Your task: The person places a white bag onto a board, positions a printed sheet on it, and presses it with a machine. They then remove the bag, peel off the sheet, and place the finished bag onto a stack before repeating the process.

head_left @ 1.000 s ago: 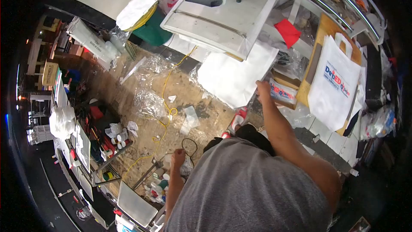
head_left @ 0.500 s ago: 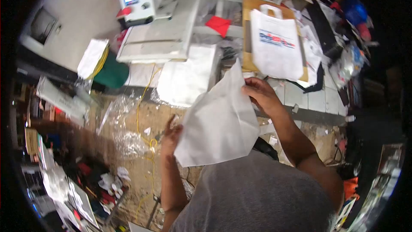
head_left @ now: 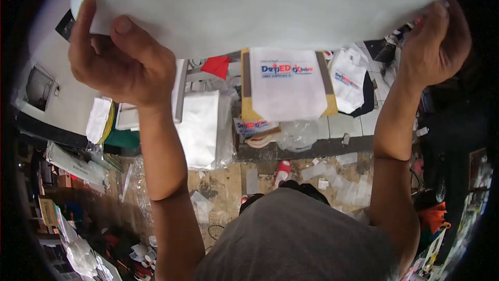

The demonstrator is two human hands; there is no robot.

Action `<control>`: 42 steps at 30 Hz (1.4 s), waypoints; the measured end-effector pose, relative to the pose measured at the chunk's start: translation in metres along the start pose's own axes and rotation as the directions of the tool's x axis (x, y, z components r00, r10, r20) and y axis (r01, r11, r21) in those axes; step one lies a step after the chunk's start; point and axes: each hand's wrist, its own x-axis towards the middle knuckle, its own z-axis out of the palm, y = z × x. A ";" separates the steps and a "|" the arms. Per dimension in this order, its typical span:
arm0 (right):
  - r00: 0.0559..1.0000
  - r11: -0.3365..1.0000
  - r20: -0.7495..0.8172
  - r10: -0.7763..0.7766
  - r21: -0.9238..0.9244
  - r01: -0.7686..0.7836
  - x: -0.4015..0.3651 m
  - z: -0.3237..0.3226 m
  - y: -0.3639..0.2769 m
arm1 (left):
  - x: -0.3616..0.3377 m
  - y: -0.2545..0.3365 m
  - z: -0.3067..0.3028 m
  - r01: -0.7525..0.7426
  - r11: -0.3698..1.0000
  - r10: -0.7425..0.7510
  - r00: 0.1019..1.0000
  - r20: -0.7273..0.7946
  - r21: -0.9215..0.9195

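A plain white fabric bag (head_left: 254, 10) is stretched wide across the top of the view, close to the camera; its upper part is cut off. My left hand (head_left: 119, 68) grips its left end with thumb and fingers. At the opposite end, my right hand (head_left: 436, 47) is closed on the bag's edge. Below it, a white bag with DepED print (head_left: 283, 91) lies flat on a tan board (head_left: 246, 109). Another printed white bag (head_left: 347, 81) lies to the right of the board. White blank bags (head_left: 197, 130) are at the left.
A red cloth piece (head_left: 215, 66) lies behind the blank bags. Clear plastic (head_left: 299, 135) and a small printed piece (head_left: 255, 126) are at the table's front edge. Scraps (head_left: 343, 187) litter the wooden floor. A green bin (head_left: 125, 139) stands at the left.
Both hands have risen and spread apart, lifting the white bag up towards the camera. A printed bag lies on the board now, and another is on the right.
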 end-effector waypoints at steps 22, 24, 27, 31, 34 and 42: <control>0.410 0.585 0.457 0.789 -0.763 -0.274 -0.391 -0.098 0.185 | -0.399 0.113 0.008 0.413 0.522 -0.725 -0.245 0.643 0.746; 0.416 0.588 0.467 0.780 -0.775 -0.232 -0.390 -0.098 0.184 | -0.397 0.112 0.009 0.422 0.536 -0.718 -0.227 0.658 0.731; 0.408 0.567 0.462 0.787 -0.802 -0.187 -0.387 -0.095 0.183 | -0.398 0.110 0.009 0.406 0.539 -0.710 -0.252 0.657 0.738; 0.507 0.528 0.371 0.778 -0.823 -0.209 -0.374 -0.096 0.159 | -0.407 0.109 -0.006 0.549 0.489 -0.777 -0.079 0.625 0.678; 0.613 0.506 0.131 0.779 -0.709 -0.491 -0.389 -0.121 0.123 | -0.376 0.120 -0.042 0.692 0.356 -0.855 -0.030 0.518 0.628; -0.152 0.017 0.093 0.984 -0.897 -0.442 -0.578 -0.182 -0.054 | -0.393 0.220 -0.306 0.591 0.214 -0.854 -0.274 0.442 0.778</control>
